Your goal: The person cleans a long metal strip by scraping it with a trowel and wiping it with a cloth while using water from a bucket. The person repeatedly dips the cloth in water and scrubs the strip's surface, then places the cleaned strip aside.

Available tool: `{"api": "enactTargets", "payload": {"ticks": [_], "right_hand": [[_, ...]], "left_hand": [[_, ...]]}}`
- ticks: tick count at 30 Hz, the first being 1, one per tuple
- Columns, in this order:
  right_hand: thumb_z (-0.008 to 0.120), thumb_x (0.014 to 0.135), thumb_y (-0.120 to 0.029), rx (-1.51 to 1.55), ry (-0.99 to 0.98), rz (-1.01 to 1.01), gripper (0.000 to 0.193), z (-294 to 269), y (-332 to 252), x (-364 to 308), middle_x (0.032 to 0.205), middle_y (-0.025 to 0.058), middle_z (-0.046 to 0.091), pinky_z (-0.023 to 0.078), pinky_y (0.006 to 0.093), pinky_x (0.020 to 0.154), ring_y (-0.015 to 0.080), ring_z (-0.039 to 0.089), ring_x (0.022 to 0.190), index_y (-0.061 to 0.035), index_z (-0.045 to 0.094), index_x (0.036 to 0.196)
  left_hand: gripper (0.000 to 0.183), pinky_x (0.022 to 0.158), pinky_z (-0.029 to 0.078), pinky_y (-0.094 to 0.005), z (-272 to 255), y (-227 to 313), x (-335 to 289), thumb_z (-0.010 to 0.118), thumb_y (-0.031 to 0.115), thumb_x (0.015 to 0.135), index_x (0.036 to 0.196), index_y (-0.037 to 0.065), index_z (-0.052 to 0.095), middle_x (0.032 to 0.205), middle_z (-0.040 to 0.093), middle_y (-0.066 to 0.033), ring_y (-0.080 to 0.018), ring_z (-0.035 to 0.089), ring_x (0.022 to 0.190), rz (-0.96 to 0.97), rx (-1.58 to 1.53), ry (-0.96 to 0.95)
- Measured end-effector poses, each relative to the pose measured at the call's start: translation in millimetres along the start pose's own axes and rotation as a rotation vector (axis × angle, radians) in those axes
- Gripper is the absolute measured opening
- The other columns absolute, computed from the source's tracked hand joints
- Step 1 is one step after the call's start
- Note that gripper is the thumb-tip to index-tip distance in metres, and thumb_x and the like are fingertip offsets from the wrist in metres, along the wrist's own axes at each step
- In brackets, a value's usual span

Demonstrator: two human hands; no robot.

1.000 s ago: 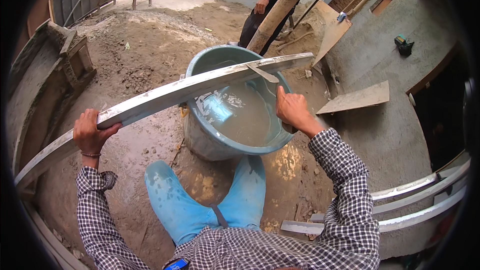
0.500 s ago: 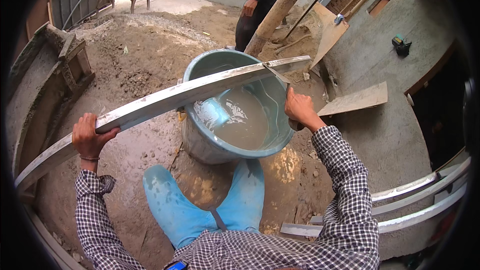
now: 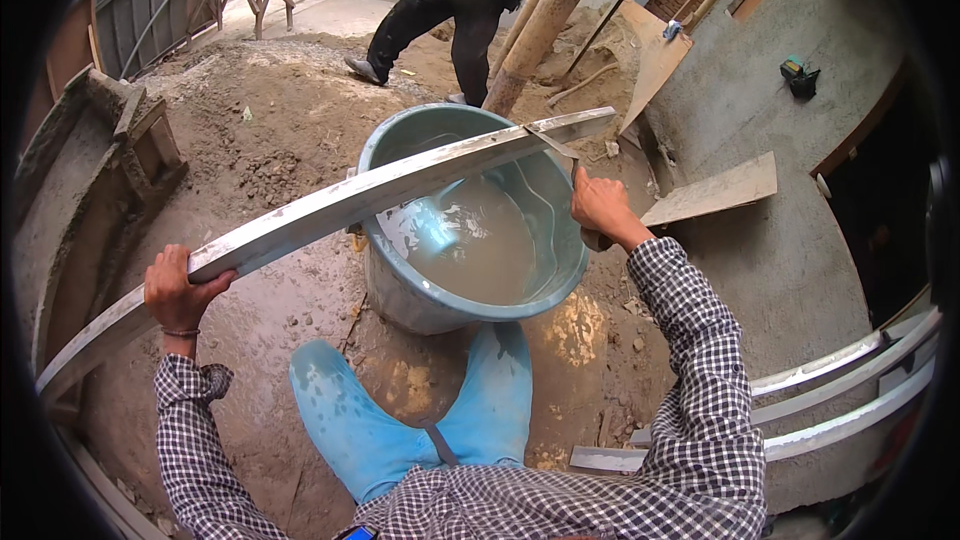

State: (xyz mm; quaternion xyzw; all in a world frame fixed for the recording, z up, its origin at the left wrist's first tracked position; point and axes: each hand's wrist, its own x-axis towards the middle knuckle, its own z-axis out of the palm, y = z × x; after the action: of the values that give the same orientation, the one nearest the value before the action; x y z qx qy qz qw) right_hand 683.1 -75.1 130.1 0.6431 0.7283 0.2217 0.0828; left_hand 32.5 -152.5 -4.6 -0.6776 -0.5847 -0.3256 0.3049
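A long pale metal straightedge bar lies slantwise across the top of a blue-green tub. My left hand is closed round its nearer left part, thumb along the side. Close to the bar's far right end, my right hand grips a trowel, whose handle is mostly hidden in my fist. The trowel's thin blade reaches the bar's top and side there. Murky grey water fills the tub's lower part, with bright reflections on it. My knees are close to the tub's near side.
Muddy ground surrounds the tub. Beyond it, a person in dark clothes stands by a slanting bamboo pole. A concrete-crusted trough-like form stands at left. At right are a thin board and several metal bars.
The person beyond the tub has shifted left, with legs now spread in a stride. My hands, the bar and the trowel have barely moved.
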Motion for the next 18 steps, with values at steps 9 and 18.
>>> {"api": "enactTargets", "payload": {"ticks": [9,18], "right_hand": [[0.056,0.094,-0.016,0.047,-0.021,-0.034,0.024,7.1,-20.2,-0.1,0.072,0.0221,0.071,0.056,0.0532,0.061,0.0414,0.072,0.066,0.0029,0.056,0.108],[0.058,0.091,-0.015,-0.008,-0.104,-0.004,0.022,-13.8,-21.7,5.0,0.083,0.0207,0.075,0.059,0.0479,0.065,0.0364,0.077,0.076,0.0018,0.061,0.106]], "left_hand": [[0.061,0.068,0.047,-0.0413,2.1,-2.8,-2.3,0.091,0.055,0.063,0.088,0.009,0.06,0.085,0.057,-0.0073,-0.029,0.061,0.077,-0.006,-0.012,0.045],[0.057,0.069,0.048,-0.0412,-0.5,-13.9,-11.0,0.092,0.047,0.062,0.093,0.009,0.062,0.089,0.06,-0.007,-0.0291,0.063,0.081,-0.01,0.026,-0.008]]}}
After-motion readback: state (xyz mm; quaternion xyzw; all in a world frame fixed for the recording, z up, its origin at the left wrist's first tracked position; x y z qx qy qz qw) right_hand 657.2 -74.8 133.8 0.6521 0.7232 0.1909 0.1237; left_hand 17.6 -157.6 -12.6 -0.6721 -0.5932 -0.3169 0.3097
